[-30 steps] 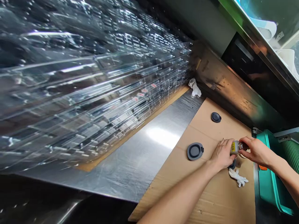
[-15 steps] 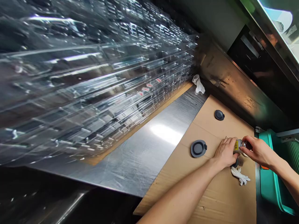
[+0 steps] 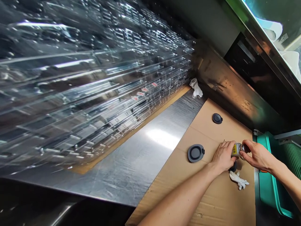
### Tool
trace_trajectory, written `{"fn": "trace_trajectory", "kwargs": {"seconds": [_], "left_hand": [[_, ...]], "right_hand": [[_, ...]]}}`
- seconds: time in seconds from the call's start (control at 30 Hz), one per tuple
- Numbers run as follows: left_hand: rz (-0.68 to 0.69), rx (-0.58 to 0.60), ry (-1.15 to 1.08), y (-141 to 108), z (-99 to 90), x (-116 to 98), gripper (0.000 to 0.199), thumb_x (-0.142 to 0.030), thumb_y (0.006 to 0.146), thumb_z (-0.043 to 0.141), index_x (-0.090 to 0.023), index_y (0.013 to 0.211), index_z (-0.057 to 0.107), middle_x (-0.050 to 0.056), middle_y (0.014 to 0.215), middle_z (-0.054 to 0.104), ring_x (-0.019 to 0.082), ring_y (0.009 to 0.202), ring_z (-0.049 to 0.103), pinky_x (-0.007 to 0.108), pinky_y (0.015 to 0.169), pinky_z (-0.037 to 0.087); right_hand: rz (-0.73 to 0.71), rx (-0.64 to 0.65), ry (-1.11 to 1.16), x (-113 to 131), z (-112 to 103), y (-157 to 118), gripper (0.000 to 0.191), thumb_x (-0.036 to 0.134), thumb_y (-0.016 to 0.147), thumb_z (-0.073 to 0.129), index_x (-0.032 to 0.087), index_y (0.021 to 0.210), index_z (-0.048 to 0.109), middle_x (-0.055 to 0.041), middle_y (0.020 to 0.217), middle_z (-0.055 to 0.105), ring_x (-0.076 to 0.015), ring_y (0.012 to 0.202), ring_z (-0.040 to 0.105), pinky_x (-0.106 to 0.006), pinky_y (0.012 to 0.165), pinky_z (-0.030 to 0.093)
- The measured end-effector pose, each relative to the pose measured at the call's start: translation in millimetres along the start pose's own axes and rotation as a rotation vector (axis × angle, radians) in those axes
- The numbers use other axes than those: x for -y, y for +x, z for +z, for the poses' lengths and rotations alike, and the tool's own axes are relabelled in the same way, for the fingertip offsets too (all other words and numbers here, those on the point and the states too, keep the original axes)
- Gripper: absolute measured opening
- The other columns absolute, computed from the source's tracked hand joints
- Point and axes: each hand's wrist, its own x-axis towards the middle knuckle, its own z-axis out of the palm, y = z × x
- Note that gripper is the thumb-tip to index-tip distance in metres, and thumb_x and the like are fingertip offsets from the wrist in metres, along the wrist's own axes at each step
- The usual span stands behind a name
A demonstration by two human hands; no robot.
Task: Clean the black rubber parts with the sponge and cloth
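Observation:
My left hand (image 3: 224,156) is wrapped round a small grey bottle (image 3: 235,149) with a yellow label, above the cardboard sheet (image 3: 211,188). At the bottle's right end, my right hand (image 3: 257,154) is closed on its dark cap (image 3: 245,148). A dark round part (image 3: 232,166) lies partly hidden under my left hand. Two dark grey lids lie flat on the cardboard: a larger one (image 3: 196,153) left of my left hand and a smaller one (image 3: 217,118) farther back. A white glove (image 3: 238,180) rests just below the bottle.
Stacked clear plastic trays (image 3: 113,94) fill the left side, beside a bare metal strip (image 3: 150,150). Another white glove (image 3: 196,88) lies at the far corner. A green bin (image 3: 265,185) stands at the right, and a metal wall (image 3: 230,81) runs along the back.
The whole view has shifted, so the hands, lids and cardboard appear slightly lower and more to the left. Both hands keep their hold on the bottle and cap.

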Motion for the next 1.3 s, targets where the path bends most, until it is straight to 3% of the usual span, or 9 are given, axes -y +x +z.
{"fn": "trace_trajectory", "kwargs": {"seconds": [0.27,0.6,0.77,1.0,1.3], "left_hand": [[0.031,0.008,0.036,-0.5,0.0,1.7,0.046,-0.021,0.080,0.069,-0.022,0.123,0.051,0.009,0.118,0.065,0.030,0.112,0.058,0.043,0.096,0.046],[0.035,0.067,-0.021,2.9,-3.4,2.5,0.056,-0.020,0.081,0.070,-0.023,0.133,0.050,0.010,0.127,0.066,0.030,0.122,0.057,0.046,0.102,0.044],[0.046,0.066,-0.011,2.7,-5.8,0.9,0.056,-0.022,0.081,0.072,-0.019,0.133,0.050,0.011,0.127,0.066,0.030,0.121,0.057,0.045,0.102,0.045],[0.052,0.046,0.009,2.8,-4.7,1.4,0.048,-0.023,0.082,0.071,-0.022,0.127,0.052,0.009,0.123,0.066,0.029,0.115,0.059,0.043,0.098,0.047],[0.056,0.041,-0.001,2.5,-4.2,1.6,0.046,-0.024,0.083,0.070,-0.024,0.126,0.052,0.007,0.124,0.066,0.028,0.116,0.059,0.042,0.099,0.046]], "right_hand": [[-0.123,0.028,-0.003,-10.9,0.8,3.7,0.017,0.031,0.094,0.052,0.019,0.106,0.050,-0.0063,0.087,0.063,-0.0195,0.075,0.061,-0.032,0.069,0.049],[-0.327,0.155,-0.114,-1.2,-23.8,9.4,0.026,0.012,0.090,0.049,0.022,0.113,0.058,-0.0105,0.102,0.062,-0.0227,0.088,0.062,-0.034,0.076,0.051],[-0.314,0.184,-0.194,-1.9,-23.3,12.1,0.018,0.019,0.093,0.050,0.020,0.110,0.057,-0.0100,0.096,0.062,-0.0223,0.082,0.062,-0.033,0.073,0.050],[-0.193,0.123,-0.184,-11.1,-9.1,10.5,0.024,0.039,0.099,0.045,0.018,0.105,0.054,-0.0102,0.085,0.065,-0.0237,0.072,0.063,-0.033,0.066,0.044],[0.234,-0.009,-0.110,5.9,11.0,0.8,0.036,0.055,0.099,0.043,0.021,0.093,0.052,-0.0045,0.066,0.063,-0.0217,0.058,0.060,-0.030,0.053,0.037]]}}
